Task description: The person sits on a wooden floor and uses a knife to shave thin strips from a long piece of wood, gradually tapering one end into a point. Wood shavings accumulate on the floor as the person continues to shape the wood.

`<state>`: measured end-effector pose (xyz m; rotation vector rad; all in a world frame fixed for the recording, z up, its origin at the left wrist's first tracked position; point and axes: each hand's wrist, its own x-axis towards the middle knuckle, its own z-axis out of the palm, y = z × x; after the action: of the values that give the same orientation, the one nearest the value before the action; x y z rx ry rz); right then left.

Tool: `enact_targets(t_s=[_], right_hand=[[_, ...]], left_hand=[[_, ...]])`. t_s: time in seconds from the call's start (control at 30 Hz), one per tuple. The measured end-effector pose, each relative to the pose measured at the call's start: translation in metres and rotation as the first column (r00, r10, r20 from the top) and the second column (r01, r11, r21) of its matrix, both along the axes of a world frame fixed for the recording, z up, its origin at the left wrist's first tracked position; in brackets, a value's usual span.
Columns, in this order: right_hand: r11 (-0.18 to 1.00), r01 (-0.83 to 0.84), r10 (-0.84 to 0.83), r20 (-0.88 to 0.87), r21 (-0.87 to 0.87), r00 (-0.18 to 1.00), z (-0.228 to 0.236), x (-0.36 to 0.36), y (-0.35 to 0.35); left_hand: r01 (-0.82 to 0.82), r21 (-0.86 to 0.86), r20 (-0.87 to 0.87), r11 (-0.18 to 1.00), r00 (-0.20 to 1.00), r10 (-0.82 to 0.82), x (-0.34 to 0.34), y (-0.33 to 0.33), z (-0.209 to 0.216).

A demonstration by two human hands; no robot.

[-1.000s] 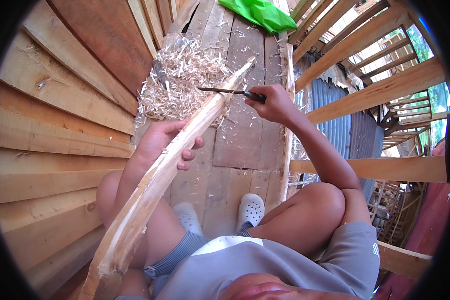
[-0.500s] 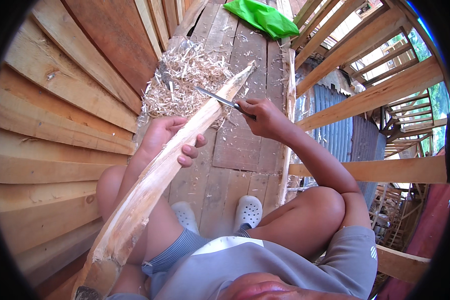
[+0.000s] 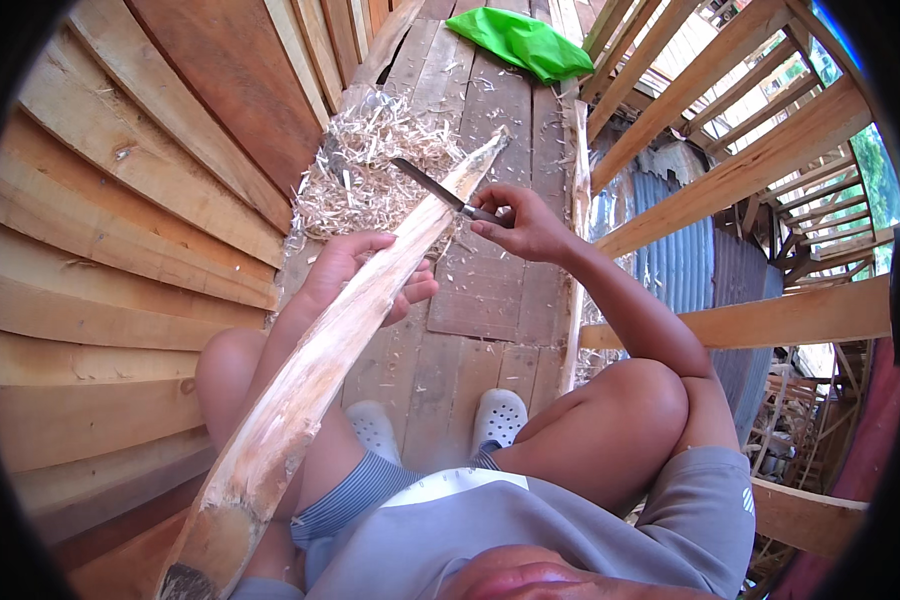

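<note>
My left hand [image 3: 338, 272] is curled loosely around the stick [image 3: 315, 375] from beneath, thumb along its left edge and fingertips showing past its right edge. The stick slants across in front of me, its dark, thick end low on my left and its narrow tip up ahead over the floor [image 3: 475, 300]. My right hand [image 3: 526, 225] is closed on the handle of the knife [image 3: 425, 180], beside the stick's upper part. The blade crosses over the stick and points up and left; I cannot tell whether its edge touches the wood.

Just beyond, a heap of pale shavings [image 3: 355, 190] lies on the floor, with loose bits scattered about. A green bundle [image 3: 525, 42] lies farther off. A plank wall [image 3: 100, 250] stands on my left, beams [image 3: 760, 325] on my right, and pale shoes [image 3: 500, 415] are on my feet.
</note>
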<state>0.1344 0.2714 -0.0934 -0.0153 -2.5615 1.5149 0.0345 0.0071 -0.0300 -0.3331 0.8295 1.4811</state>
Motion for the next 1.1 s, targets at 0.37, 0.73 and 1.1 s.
enact_targets(t_s=[0.37,0.73,1.1], right_hand=[[0.971,-0.028,-0.035,0.256,0.236,0.966,-0.008,-0.008,-0.011],[0.734,0.216,-0.351,0.087,0.644,0.933,-0.007,-0.018,-0.029],[0.755,0.247,-0.341,0.041,0.608,0.939,0.009,-0.032,-0.054]], left_hand=[[0.196,0.209,-0.002,0.958,0.980,-0.199,-0.007,-0.010,-0.006],[0.120,0.294,0.146,0.948,0.975,-0.169,-0.011,-0.011,-0.013],[0.005,0.357,0.306,0.934,0.944,-0.122,-0.017,-0.010,-0.015]])
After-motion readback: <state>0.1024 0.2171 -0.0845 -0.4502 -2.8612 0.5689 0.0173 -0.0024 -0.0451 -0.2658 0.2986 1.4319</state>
